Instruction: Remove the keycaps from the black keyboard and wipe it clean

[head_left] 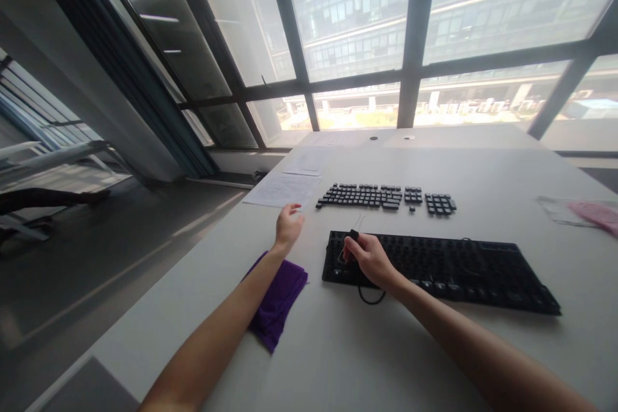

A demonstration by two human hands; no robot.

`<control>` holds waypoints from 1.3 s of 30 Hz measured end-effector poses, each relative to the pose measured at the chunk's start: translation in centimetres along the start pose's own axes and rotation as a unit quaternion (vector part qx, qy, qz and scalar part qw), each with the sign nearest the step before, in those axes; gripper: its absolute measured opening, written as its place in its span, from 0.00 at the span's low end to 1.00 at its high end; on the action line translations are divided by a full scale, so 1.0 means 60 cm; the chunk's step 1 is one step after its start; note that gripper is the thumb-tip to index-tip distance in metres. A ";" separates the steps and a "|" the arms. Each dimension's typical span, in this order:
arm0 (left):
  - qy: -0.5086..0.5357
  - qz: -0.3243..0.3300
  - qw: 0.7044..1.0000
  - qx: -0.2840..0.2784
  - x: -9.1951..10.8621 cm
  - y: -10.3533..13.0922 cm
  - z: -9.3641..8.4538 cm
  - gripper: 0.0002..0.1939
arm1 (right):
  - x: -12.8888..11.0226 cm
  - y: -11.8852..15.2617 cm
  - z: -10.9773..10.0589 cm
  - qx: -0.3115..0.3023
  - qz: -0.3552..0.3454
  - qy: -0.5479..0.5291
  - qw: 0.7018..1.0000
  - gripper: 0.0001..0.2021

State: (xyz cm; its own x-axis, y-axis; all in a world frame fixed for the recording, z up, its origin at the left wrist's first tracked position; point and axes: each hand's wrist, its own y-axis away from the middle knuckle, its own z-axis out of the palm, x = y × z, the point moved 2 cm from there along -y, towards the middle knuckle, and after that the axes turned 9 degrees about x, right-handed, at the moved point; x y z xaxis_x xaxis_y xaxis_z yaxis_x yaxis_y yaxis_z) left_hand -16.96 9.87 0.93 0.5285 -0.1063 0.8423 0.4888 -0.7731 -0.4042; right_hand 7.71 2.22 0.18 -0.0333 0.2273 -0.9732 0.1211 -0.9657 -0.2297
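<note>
A black keyboard (449, 270) lies in front of me, most of its keys stripped off, with several keycaps still along its near edge. My right hand (367, 259) is closed over its left end, pinching a small black-handled tool (354, 234) that looks like a wire keycap puller; fingers hide part of it. My left hand (288, 228) hovers left of the keyboard, fingers loosely bent and apart, holding nothing. Below the left wrist a folded purple cloth (282, 302) rests on the table. Behind the keyboard, loose black keycaps (360, 196) are laid out in keyboard order.
Printed papers (284, 189) lie on the left of the white table (487, 174). A clear bag with something pink (596, 214) is at the right. A cable loop (371, 299) sticks out at the keyboard's near edge. Windows (357, 13) stand behind the table.
</note>
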 end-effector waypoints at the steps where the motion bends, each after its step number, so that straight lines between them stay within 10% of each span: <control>1: -0.006 0.029 0.999 -0.016 0.012 0.011 -0.001 0.12 | -0.001 -0.001 0.000 0.003 0.004 -0.007 1.000 0.21; 10: -0.071 0.207 0.949 -0.227 0.123 0.169 -0.041 0.07 | 0.005 -0.006 -0.012 0.098 0.064 -0.152 0.982 0.20; 18: -0.060 0.234 0.901 -0.361 0.100 0.216 -0.055 0.11 | 0.013 -0.006 -0.015 0.074 0.079 -0.209 0.972 0.20; 33: 0.009 0.222 0.926 -0.304 0.082 0.225 -0.046 0.04 | 0.004 -0.003 -0.014 0.050 0.065 -0.128 0.988 0.20; 39: 0.013 0.197 0.955 -0.220 0.075 0.146 -0.038 0.06 | -0.001 -0.005 -0.015 0.049 0.073 -0.138 0.986 0.20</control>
State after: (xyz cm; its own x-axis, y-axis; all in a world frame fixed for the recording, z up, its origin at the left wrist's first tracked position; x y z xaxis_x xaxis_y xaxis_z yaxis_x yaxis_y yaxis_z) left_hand -11.89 1.17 1.99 0.5911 -0.4549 0.6661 -0.0870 -0.8570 -0.5080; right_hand 8.56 2.59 0.28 -0.2940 0.0544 -0.9543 0.0479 -0.9963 -0.0716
